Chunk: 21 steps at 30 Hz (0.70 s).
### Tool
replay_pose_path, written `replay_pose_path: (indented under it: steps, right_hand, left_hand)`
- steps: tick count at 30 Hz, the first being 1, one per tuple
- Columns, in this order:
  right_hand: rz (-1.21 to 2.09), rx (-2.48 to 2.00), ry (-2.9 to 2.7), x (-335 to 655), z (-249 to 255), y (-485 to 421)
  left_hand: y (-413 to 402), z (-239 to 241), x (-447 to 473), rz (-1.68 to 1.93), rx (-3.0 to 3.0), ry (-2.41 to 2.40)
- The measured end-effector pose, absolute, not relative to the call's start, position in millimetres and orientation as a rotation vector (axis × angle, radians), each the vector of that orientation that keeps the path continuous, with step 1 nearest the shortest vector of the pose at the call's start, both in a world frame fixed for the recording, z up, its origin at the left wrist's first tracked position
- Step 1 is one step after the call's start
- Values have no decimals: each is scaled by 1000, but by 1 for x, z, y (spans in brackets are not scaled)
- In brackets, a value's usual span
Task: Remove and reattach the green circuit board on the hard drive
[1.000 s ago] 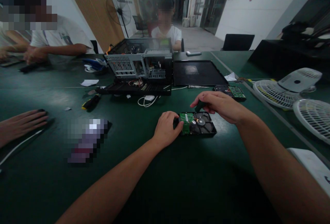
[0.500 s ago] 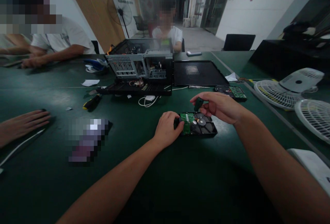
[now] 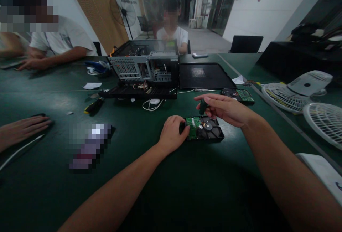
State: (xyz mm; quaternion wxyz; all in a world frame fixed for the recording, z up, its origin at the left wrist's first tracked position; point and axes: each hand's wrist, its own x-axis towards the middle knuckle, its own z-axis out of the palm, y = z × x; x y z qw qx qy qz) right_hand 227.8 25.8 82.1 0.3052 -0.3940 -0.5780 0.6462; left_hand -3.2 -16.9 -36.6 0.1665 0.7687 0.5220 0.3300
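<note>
A hard drive (image 3: 210, 128) lies on the green table with its green circuit board and round spindle hub facing up. My left hand (image 3: 173, 132) is closed on the drive's left end, thumb at the near side and fingers at the far side. Above the drive's far edge, my right hand (image 3: 223, 109) pinches the dark green handle of a screwdriver (image 3: 203, 106) between thumb and fingers. The handle stands nearly upright. Its shaft is too thin and dark to follow, so I cannot tell where the tip touches.
Beyond my hands stand an open computer case (image 3: 144, 68) and its black side panel (image 3: 205, 75). A second hard drive (image 3: 244, 96) lies to the right, near white fans (image 3: 283, 93). Leftward are a yellow-black screwdriver (image 3: 93, 106), a blurred phone (image 3: 92, 146) and another person's hand (image 3: 25, 130).
The view has shifted slightly. My right hand and the screwdriver handle show only a very small movement; my left hand stays on the hard drive.
</note>
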Motion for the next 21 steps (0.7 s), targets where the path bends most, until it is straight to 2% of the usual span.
replay_pose_path:
  steps: [6, 14, 21]
  right_hand:
    - [1536, -1059, -1711, 230, 82, 28]
    - [1457, -1117, -1560, 222, 80, 26]
    - [1367, -1178, -1679, 221, 83, 25]
  left_hand:
    - [-15, -38, -3, 930, 2175, 1490]
    - [-15, -40, -2, 943, 2193, 1494]
    - [-15, -39, -2, 939, 2194, 1494]
